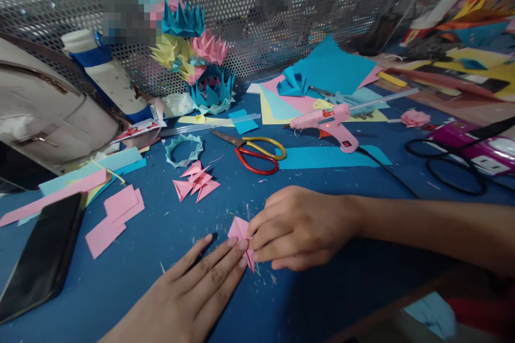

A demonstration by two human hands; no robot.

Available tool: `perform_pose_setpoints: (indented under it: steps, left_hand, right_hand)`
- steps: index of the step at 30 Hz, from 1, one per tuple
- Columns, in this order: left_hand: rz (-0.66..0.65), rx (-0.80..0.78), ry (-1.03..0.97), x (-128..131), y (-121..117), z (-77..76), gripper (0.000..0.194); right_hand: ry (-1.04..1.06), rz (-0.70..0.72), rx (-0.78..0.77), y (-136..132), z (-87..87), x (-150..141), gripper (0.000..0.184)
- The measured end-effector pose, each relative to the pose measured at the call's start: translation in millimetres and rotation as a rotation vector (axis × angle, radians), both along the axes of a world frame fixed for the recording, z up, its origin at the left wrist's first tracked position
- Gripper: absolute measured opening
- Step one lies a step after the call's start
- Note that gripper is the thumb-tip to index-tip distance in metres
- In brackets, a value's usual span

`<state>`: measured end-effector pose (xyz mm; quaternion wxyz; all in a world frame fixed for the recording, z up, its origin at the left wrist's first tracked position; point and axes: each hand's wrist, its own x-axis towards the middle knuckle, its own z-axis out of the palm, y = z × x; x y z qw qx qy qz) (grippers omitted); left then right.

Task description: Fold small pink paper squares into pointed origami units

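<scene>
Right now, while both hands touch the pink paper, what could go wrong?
The pink paper is small, so it could slip under the fingers and crease crookedly. The glue gun seems to have a light on, so its tip may be hot. Its black cord runs toward the right forearm, which might drag it.

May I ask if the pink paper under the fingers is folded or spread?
Folded: the pink paper shows creases and a pointed tip.

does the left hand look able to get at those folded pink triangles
Probably yes: the folded pink triangles lie ahead of the left hand with flat tabletop between, though it would have to leave the pink paper.
</scene>
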<state>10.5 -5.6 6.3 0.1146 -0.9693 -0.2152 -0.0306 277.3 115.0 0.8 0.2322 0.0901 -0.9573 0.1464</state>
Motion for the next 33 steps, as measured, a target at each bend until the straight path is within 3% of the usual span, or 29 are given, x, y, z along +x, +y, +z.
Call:
perform_pose_setpoints:
  steps: [7,14,22,29,33]
  left_hand:
    - [-0.038,-0.085,-0.019,-7,1,-12.3,0.079]
    - [-0.001,-0.256,-0.004,-4,3,1.4,0.079]
    - [0.02,-0.192,0.025,-7,1,-9.4,0.061]
    - [0.001,-0.181,-0.007,-5,3,-3.5,0.061]
    - [0.02,-0.188,-0.014,-2,2,9.7,0.079]
  right_hand:
    - [0.017,0.0,-0.003,0,0.5,0,0.03]
    - [0.018,0.011,-0.008,0,-0.5,0,0.025]
    - [0.019,0.014,-0.005,0,-2.2,0,0.022]
    - [-0.011,-0.002,0.013,0,-1.6,0,0.023]
    - [-0.002,0.005,0.003,0,-1.9,1,0.021]
